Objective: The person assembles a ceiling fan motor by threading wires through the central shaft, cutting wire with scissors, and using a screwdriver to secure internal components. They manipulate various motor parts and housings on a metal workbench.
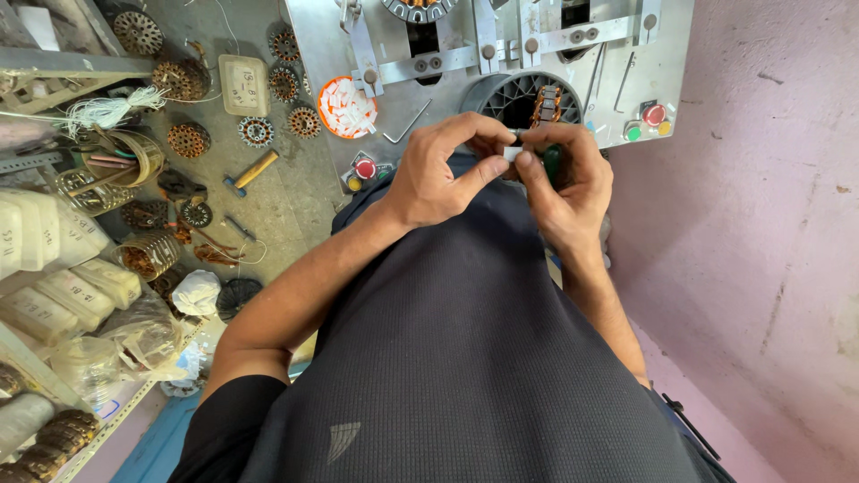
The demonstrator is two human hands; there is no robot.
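Near the upper centre of the head view, I saw my left hand (438, 174) and right hand (562, 183) meet, fingers pinched narrow on a small white piece (511, 153). It sat just below the dark ribbed housing (501, 97), with the orange dish of white slips (347, 107) further left.

Only one view — the head camera looks steeply down over the person's dark shirt (465, 358), close to the metal desk (662, 80) and the floor (268, 197) at left.
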